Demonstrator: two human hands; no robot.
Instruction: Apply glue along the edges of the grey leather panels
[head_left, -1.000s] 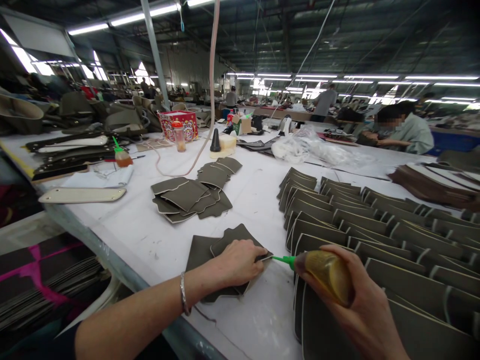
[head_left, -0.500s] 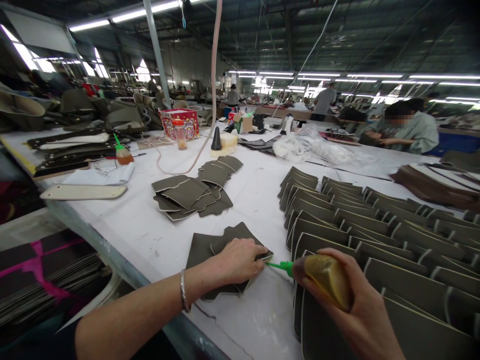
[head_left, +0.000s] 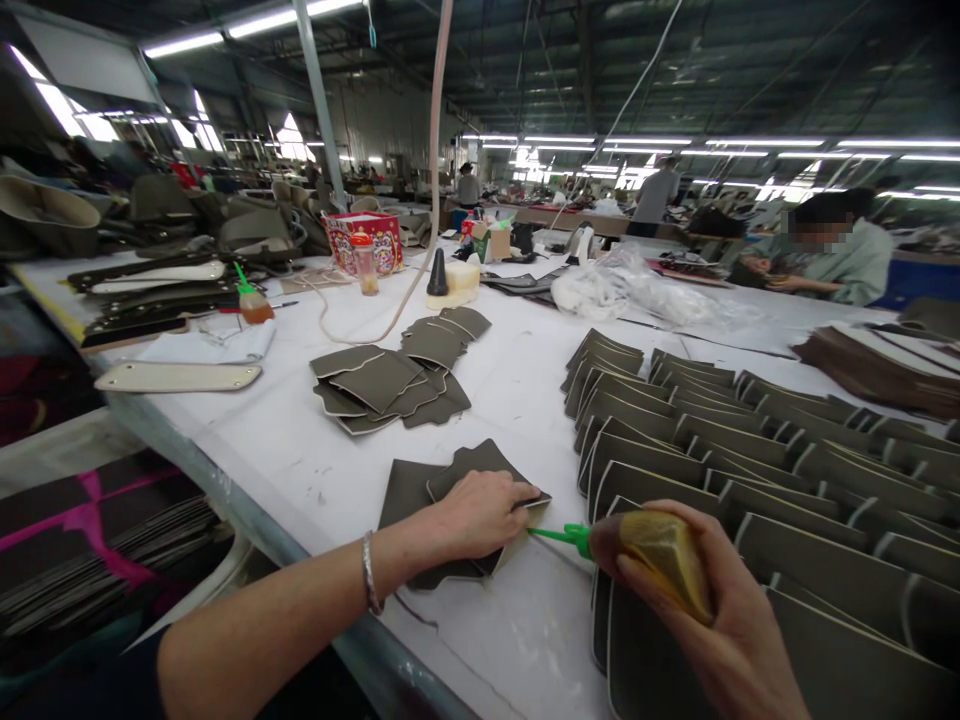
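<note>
In my right hand [head_left: 720,590] is a squeeze bottle [head_left: 660,560] of amber liquid, fingers wrapped round it, tilted with its green nozzle [head_left: 562,537] pointing left. The nozzle tip is at the edge of a small stack of dark grey-green leather pieces [head_left: 405,490], just below my left fingers. My left hand [head_left: 484,515] grips the top leather piece [head_left: 487,460] near its right corner, index finger stretched along the edge and the other fingers curled. The thumb is hidden. A pale, yellowish edge strip shows under the fingers.
Overlapping rows of leather pieces [head_left: 645,420] cover the right side of the white table [head_left: 517,350]. Another loose pile [head_left: 382,385] lies behind my left hand. Farther back are a second glue bottle [head_left: 253,300], a red patterned box [head_left: 360,240], a hanging hose [head_left: 437,150] and plastic wrap [head_left: 622,285]. A co-worker [head_left: 840,245] sits far right.
The view has shifted slightly. The nozzle tip has moved a little along the leather's edge toward me, and more of the pale edge shows under my left fingers. Both hands keep their grip.
</note>
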